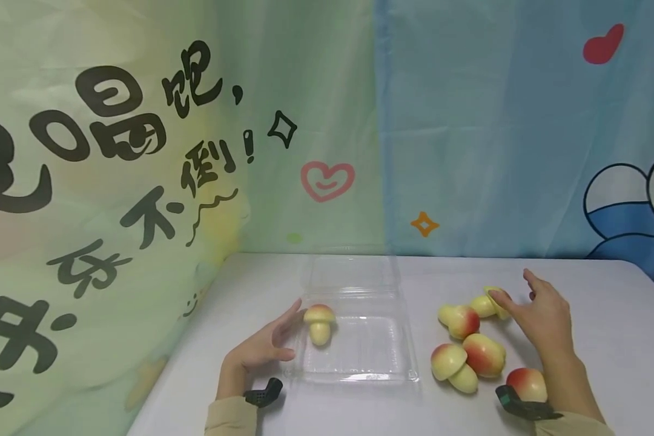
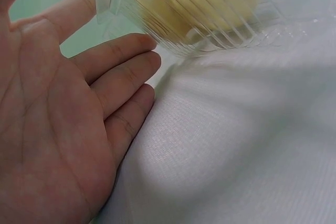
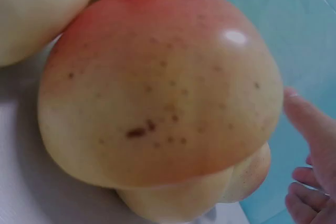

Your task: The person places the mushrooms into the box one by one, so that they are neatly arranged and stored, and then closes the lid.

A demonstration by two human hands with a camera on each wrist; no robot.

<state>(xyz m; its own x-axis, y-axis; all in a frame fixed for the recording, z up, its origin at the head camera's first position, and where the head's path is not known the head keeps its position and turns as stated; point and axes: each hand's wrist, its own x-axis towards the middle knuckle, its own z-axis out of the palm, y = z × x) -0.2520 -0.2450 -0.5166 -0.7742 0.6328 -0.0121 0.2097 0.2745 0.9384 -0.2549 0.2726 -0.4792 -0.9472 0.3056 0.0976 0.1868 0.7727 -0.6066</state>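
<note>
A clear plastic box (image 1: 360, 363), its lid (image 1: 354, 272) folded back behind it, lies on the table. Inside its left part is one toy mushroom (image 1: 320, 327) with a red-and-yellow cap. My left hand (image 1: 264, 342) is beside the box's left wall, fingers extended; in the left wrist view its palm (image 2: 52, 103) holds nothing. On the right, my right hand (image 1: 545, 315) is spread, thumb beside the cap of a pale yellow mushroom (image 1: 485, 306); whether they touch I cannot tell. The right wrist view has a mushroom cap (image 3: 163, 87) filling its middle.
Several more mushrooms lie in a loose group left of my right forearm, among them a front one (image 1: 449, 363) and a rounder one (image 1: 485, 355). Another mushroom (image 1: 527, 384) sits by my right wrist. A printed curtain (image 1: 469, 133) hangs behind the white table (image 1: 370, 412).
</note>
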